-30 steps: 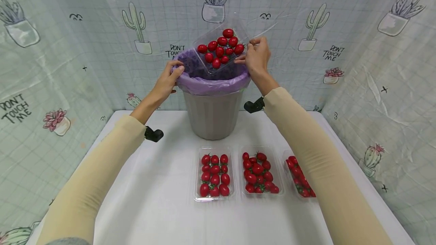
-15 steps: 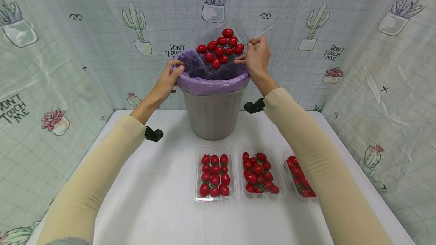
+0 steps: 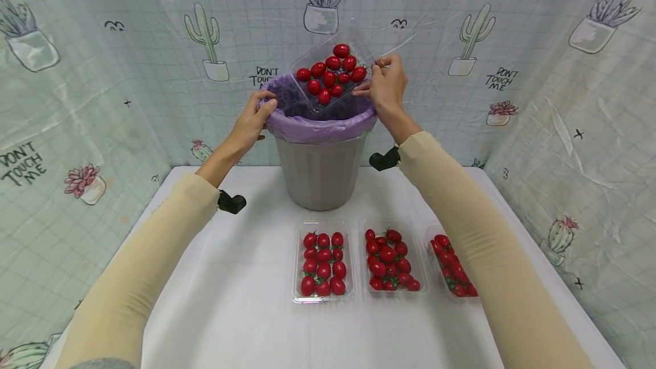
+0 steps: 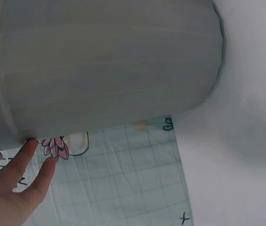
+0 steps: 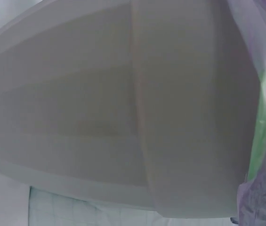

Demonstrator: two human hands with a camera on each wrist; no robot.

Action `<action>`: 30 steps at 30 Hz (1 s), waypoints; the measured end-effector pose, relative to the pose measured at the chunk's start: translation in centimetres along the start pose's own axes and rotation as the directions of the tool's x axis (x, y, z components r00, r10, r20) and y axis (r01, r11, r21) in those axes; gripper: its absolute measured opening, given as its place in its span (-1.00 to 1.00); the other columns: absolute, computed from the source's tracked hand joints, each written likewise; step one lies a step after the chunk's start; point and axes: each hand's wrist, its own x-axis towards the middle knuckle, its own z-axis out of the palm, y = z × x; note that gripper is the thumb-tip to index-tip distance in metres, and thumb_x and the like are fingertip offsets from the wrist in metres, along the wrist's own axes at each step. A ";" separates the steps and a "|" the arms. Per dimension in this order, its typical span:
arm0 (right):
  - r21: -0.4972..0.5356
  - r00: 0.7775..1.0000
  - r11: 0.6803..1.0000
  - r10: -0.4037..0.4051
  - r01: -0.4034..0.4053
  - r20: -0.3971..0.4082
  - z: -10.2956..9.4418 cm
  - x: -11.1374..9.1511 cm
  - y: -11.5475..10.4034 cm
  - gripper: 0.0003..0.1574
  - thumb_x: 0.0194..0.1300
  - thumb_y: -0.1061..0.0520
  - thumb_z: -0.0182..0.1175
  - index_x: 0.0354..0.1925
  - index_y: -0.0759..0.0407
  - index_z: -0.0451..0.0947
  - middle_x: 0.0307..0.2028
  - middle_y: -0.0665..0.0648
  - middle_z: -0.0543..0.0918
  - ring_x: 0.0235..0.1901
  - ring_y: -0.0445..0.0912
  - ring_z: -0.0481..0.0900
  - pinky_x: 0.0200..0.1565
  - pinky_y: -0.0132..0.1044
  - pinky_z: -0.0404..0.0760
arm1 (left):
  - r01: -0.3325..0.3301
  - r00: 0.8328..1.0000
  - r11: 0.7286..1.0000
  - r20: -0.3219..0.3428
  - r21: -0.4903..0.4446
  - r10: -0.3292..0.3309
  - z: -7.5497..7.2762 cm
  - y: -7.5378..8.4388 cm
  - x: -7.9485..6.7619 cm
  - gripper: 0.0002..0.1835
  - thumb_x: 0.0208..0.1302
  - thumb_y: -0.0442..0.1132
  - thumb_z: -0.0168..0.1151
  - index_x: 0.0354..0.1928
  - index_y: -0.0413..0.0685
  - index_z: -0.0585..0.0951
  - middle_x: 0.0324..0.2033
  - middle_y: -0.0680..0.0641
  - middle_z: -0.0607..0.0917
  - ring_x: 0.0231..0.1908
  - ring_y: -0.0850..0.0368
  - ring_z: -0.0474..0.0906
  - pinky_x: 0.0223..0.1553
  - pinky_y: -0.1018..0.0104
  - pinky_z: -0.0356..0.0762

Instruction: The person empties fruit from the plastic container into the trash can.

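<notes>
A grey trash bin (image 3: 322, 175) stands upright at the back of the white table, lined with a purple bag (image 3: 323, 131) folded over its rim. My left hand (image 3: 253, 118) grips the bin's left rim, thumb on top; in the left wrist view, fingertips of that hand (image 4: 17, 188) touch the bin's outer side. With my right hand (image 3: 386, 84) I pinch the right edge of a clear plastic box (image 3: 328, 50) of red cherry tomatoes (image 3: 329, 78). This box is tilted, its lower corner within the bin's mouth. In the right wrist view the bin's wall (image 5: 76, 103) hides nearly all of that hand.
Three clear boxes of cherry tomatoes stand in a row in front of the bin: a left box (image 3: 323, 263), a middle box (image 3: 392, 258) and a right box (image 3: 451, 263) partly covered by my right sleeve (image 3: 476, 244). A patterned curtain (image 3: 154, 101) surrounds the table (image 3: 230, 300).
Both hands keep their places. The tomatoes in the tilted box sit very slightly lower and further left, and my right sleeve has shifted a touch to the right.
</notes>
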 end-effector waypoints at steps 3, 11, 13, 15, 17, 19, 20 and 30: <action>-0.012 0.999 0.999 0.031 -0.031 0.008 -0.1 0.0 -0.2 -0.77 0.63 0.18 -0.06 0.15 0.23 0.32 0.06 0.26 0.63 -0.56 -0.04 0.73 -0.34 -0.19 0.76 | 0.002 1.000 1.000 0.001 0.000 -0.002 0.0 -0.1 0.0 -0.40 0.54 0.25 -0.11 0.47 0.21 0.19 0.56 -0.22 0.17 0.38 -0.41 0.38 0.30 -0.50 0.23; -0.070 0.997 0.995 0.072 -0.070 0.033 -0.5 0.3 -1.3 -0.67 0.64 0.15 -0.08 0.25 0.22 0.31 0.32 0.25 0.55 -0.51 -0.05 0.75 -0.15 -0.06 0.77 | -0.003 1.000 1.000 0.008 -0.008 0.003 0.1 -0.2 0.1 -0.39 0.55 0.24 -0.11 0.48 0.19 0.18 0.57 -0.20 0.16 0.38 -0.41 0.38 0.31 -0.51 0.22; -0.074 0.997 0.995 0.072 -0.069 0.036 -0.5 0.4 -1.6 -0.64 0.64 0.15 -0.08 0.28 0.24 0.30 0.34 0.25 0.52 -0.50 -0.06 0.75 -0.16 -0.06 0.77 | -0.006 1.000 1.000 0.010 -0.007 0.006 0.1 -0.1 0.1 -0.37 0.55 0.24 -0.11 0.49 0.16 0.17 0.57 -0.20 0.16 0.39 -0.41 0.37 0.31 -0.50 0.22; -0.074 0.996 0.995 0.076 -0.074 0.036 -0.5 0.5 -1.8 -0.64 0.64 0.15 -0.07 0.29 0.23 0.29 0.36 0.23 0.51 -0.50 -0.06 0.76 -0.17 -0.09 0.77 | -0.004 1.000 1.000 0.009 -0.002 0.004 0.1 0.0 0.2 -0.37 0.55 0.24 -0.11 0.49 0.16 0.17 0.57 -0.20 0.15 0.40 -0.42 0.37 0.31 -0.50 0.22; -0.070 0.996 0.995 0.080 -0.078 0.034 -0.5 0.5 -2.1 -0.66 0.64 0.15 -0.06 0.27 0.21 0.30 0.36 0.22 0.52 -0.51 -0.05 0.76 -0.22 -0.13 0.77 | -0.001 1.000 1.000 0.005 0.002 0.001 0.1 0.0 0.2 -0.38 0.55 0.24 -0.11 0.49 0.18 0.18 0.57 -0.20 0.16 0.40 -0.41 0.37 0.31 -0.50 0.23; -0.065 0.996 0.995 0.078 -0.075 0.032 -0.5 0.6 -2.3 -0.67 0.64 0.15 -0.06 0.26 0.20 0.30 0.36 0.22 0.52 -0.52 -0.05 0.75 -0.26 -0.16 0.77 | 0.002 1.000 1.000 0.002 0.002 -0.002 0.1 0.0 0.2 -0.41 0.55 0.24 -0.11 0.48 0.21 0.19 0.58 -0.19 0.16 0.40 -0.41 0.37 0.32 -0.49 0.23; -0.059 0.996 0.995 0.078 -0.076 0.031 -0.6 0.6 -2.4 -0.68 0.63 0.16 -0.06 0.25 0.20 0.31 0.36 0.22 0.52 -0.52 -0.05 0.75 -0.27 -0.17 0.77 | 0.003 1.000 1.000 0.001 0.003 -0.003 0.1 0.0 0.2 -0.41 0.54 0.25 -0.11 0.47 0.23 0.20 0.58 -0.18 0.16 0.40 -0.40 0.37 0.32 -0.49 0.23; -0.051 0.997 0.997 0.065 -0.063 0.041 -0.5 0.8 -3.4 -0.85 0.63 0.18 -0.05 0.10 0.11 0.33 0.34 0.21 0.54 -0.50 -0.02 0.78 -0.22 -0.11 0.78 | -0.005 1.000 1.000 -0.006 0.003 0.005 -0.1 -0.3 0.2 -0.43 0.54 0.26 -0.10 0.45 0.25 0.21 0.57 -0.18 0.17 0.38 -0.39 0.38 0.29 -0.46 0.27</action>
